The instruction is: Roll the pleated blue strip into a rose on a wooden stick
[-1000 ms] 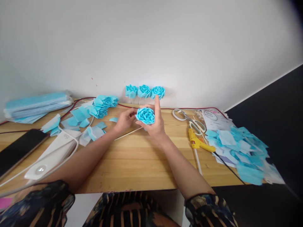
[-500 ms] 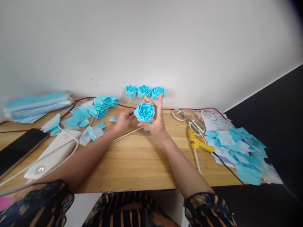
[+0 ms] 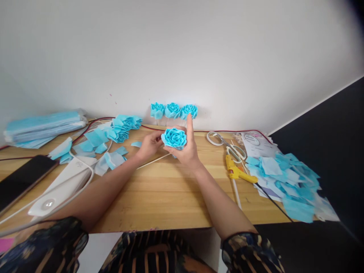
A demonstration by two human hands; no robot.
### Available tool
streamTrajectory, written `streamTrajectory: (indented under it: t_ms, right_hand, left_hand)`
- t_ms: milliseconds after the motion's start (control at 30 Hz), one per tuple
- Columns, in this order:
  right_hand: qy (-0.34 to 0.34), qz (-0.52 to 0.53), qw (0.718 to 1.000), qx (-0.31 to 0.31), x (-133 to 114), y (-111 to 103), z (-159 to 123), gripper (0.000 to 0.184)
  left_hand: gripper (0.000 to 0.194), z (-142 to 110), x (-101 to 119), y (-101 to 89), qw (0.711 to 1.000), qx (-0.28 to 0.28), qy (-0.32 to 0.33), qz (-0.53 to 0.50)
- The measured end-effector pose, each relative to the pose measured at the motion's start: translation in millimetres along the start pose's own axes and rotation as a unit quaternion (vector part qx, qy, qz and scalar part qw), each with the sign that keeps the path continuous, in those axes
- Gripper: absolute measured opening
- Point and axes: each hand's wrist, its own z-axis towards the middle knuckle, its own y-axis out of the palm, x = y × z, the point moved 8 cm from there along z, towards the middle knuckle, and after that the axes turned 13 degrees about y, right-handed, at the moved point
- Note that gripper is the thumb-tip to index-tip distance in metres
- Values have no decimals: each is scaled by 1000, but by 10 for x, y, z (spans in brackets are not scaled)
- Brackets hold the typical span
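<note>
A blue layered flower, made of thin sheet-like petals, is held just above the table. My right hand closes around it from the right, with the thumb in front and the index finger pointing up. At the flower's left edge, the closed fingertips of my left hand pinch an outer petal; the exact contact is partly hidden. A thin pale stick lies slanted below the flower. Behind, three similar blue flowers lean upright against the wall.
To the right are scissors, a tape roll, a yellow glue gun and a pile of blue sheets. Left are cut blue pieces, more flowers, stacked face masks, a phone and a white power strip.
The flower has tipped back, so its face looks flatter and sits slightly lower. My right index finger has shifted a little left and down. My left hand stays at the petal edge.
</note>
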Motion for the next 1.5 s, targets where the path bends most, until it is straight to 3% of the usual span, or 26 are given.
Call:
streamTrajectory:
  t_ms: [167, 333, 467, 900, 1033, 1167, 1300, 1500]
  right_hand:
    - [0, -16, 1000, 13, 11, -17, 2, 125]
    - [-16, 8, 1000, -10, 22, -6, 15, 141]
    - [15, 19, 999, -33, 98, 15, 32, 148]
    - [26, 29, 999, 1, 170, -55, 21, 137]
    - [-3, 47, 999, -1, 176, -82, 37, 136]
    - [-56, 63, 996, 28, 76, -227, 63, 107]
    - [-2, 71, 989, 127, 186, -493, 106, 74]
    - [88, 79, 968, 219, 588, -717, 130, 68]
  left_hand:
    - [21, -4, 3, -8, 1000, 1, -2, 0]
    - [22, 0, -9, -31, 1000, 4, 3, 7]
    - [28, 4, -35, -41, 1000, 7, 7, 6]
    - [26, 21, -12, 13, 1000, -2, 14, 3]
    - [27, 28, -8, -38, 1000, 15, 5, 24]
    - [25, 70, 34, -163, 997, 53, 1, 54]
    - [27, 104, 76, -275, 993, 81, 1, 82]
    - [32, 123, 109, -299, 989, 52, -9, 141]
